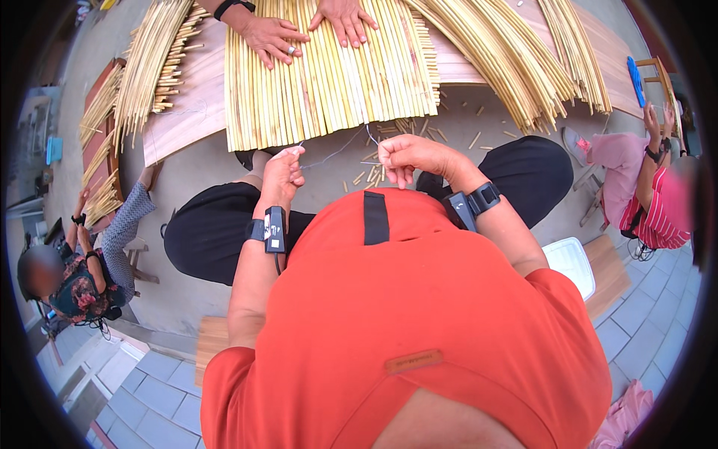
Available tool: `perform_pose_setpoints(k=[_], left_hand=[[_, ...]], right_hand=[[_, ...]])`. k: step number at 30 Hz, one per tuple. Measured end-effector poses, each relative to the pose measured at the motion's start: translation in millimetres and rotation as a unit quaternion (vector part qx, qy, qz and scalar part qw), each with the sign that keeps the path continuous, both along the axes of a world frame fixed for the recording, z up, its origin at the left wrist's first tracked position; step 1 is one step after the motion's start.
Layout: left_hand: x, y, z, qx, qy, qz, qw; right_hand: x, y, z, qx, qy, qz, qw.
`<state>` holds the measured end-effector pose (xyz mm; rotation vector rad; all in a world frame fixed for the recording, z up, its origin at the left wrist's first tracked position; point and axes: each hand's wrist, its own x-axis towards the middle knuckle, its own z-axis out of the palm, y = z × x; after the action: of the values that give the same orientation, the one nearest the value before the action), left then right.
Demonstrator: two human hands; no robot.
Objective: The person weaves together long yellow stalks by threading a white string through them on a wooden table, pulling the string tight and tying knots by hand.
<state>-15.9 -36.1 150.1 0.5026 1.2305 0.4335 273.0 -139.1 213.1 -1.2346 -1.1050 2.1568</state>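
My left hand is closed in a pinch just below the near edge of a mat of pale reed sticks. Level with it on the other side, my right hand is also closed, thumb against the bent fingers. A thin bluish string sags between the two hands. One stretch of it rises from my right hand to the mat's edge, and another end shows by my left fingertips. Across the mat, another person's two hands lie flat on the sticks.
Long bundles of sticks lie on the wooden tabletop to both sides. Cut stick pieces litter the floor. A person in a floral top sits at left, another in a striped shirt at right. A white plastic tub stands behind my right arm.
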Motion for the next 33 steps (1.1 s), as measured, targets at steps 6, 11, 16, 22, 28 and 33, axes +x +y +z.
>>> perform_pose_setpoints(k=[6, 11, 16, 22, 28, 33], left_hand=[[8.2, -5.1, 7.5, -0.002, -0.018, 0.068, 0.998], [25.6, -10.7, 27.6, 0.053, 0.022, 0.052, 0.997], [17.5, 17.5, 21.5, 0.098, 0.118, -0.098, 0.983], [37.3, 66.6, 47.2, 0.584, 0.509, -0.350, 0.526], [51.8, 105.6, 26.0, 0.642, 0.466, -0.406, 0.454], [62.0, 107.1, 20.4, 0.602, 0.498, -0.394, 0.484]], right_hand=[[0.3, -3.4, 3.0, -0.004, -0.002, -0.027, 1.000], [-4.7, -2.8, -0.3, -0.006, -0.003, -0.030, 1.000], [-10.5, 2.4, -0.1, -0.007, -0.004, -0.021, 1.000], [-4.3, 3.9, 15.4, -0.012, 0.004, 0.041, 0.999], [19.1, 0.6, 69.0, -0.008, -0.010, 0.038, 0.999], [32.4, -2.2, 136.8, 0.111, -0.060, 0.070, 0.990]])
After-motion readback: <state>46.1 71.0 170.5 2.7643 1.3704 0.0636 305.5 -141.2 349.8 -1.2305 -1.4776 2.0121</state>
